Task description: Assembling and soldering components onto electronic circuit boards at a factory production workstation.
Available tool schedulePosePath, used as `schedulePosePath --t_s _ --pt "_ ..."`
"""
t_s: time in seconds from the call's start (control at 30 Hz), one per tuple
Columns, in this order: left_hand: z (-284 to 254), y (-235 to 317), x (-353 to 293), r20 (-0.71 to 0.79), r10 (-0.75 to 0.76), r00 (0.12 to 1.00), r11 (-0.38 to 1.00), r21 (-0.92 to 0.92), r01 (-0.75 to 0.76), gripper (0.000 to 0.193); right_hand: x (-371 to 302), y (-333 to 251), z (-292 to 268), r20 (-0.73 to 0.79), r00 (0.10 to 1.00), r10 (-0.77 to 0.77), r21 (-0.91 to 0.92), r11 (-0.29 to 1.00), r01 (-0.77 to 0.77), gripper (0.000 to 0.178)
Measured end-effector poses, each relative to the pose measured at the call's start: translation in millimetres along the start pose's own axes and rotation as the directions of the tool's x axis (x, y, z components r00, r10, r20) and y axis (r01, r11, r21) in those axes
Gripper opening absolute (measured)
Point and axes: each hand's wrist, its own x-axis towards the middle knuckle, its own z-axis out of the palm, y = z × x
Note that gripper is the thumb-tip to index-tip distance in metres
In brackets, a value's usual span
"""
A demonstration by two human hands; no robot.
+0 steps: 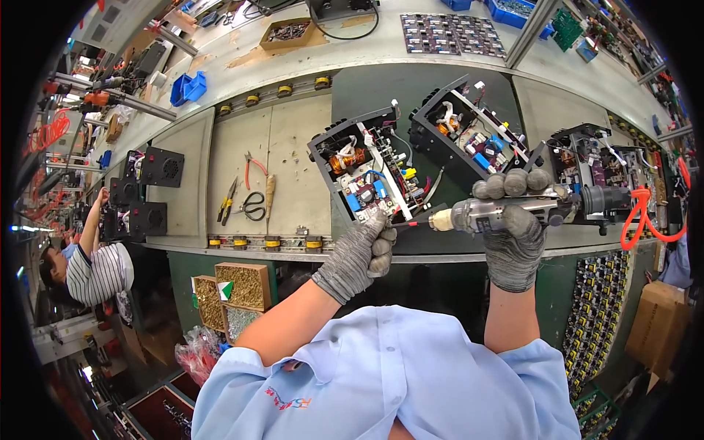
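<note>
My right hand point(516, 248), in a grey knit glove, is wrapped round a silver power screwdriver point(469, 216) lying level. Its thin bit point(412, 222) points left, toward my gloved left hand point(350, 257). The left fingers are curled together at the near corner of an open black device point(328, 156); what they pinch, if anything, is hidden. Inside that device sit a circuit board point(370, 192) with blue parts and a copper coil point(346, 159). Just behind the screwdriver stands a second open device point(422, 136), tilted on the dark mat point(367, 84).
Left on the bench lie red-handled pliers point(257, 165), yellow-black pliers point(228, 202), black scissors point(254, 207) and a tan-handled tool point(270, 192). Another open device point(579, 158) and an orange hose point(636, 213) are at right. Boxes of screws point(246, 282) stand near left. A co-worker point(95, 271) is at far left.
</note>
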Motion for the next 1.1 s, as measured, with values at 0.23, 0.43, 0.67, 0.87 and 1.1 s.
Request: schedulePosePath --t_s 0.23,0.43,0.67,0.87,1.1 --pt "-28.1 2.9 15.6 -0.28 0.156 0.947 0.954 0.29 -0.071 0.047 7.2 -2.9 -19.3 -0.063 0.996 -0.063 0.041 0.997 0.065 0.045" --pt "-39.2 -3.5 46.0 -0.287 0.276 0.917 0.551 0.829 0.093 0.039 -3.2 9.7 -24.1 -0.152 0.988 -0.036 -0.184 0.983 0.007 0.048" --pt "-31.9 6.0 47.1 -0.274 0.11 0.955 0.787 0.611 0.085 0.022 -7.0 29.1 -19.5 -0.157 0.988 -0.001 -0.183 0.983 -0.028 0.046" --pt "-35.9 8.3 44.0 -0.236 0.064 0.97 0.861 0.504 0.065 0.019 -6.9 32.1 -16.0 -0.162 0.986 0.03 -0.226 0.972 -0.066 0.045" --pt "-40.2 6.6 45.3 -0.209 0.061 0.976 0.901 0.431 0.036 0.017 -3.2 37.6 0.8 -0.154 0.987 0.054 -0.276 0.957 -0.095 0.037"
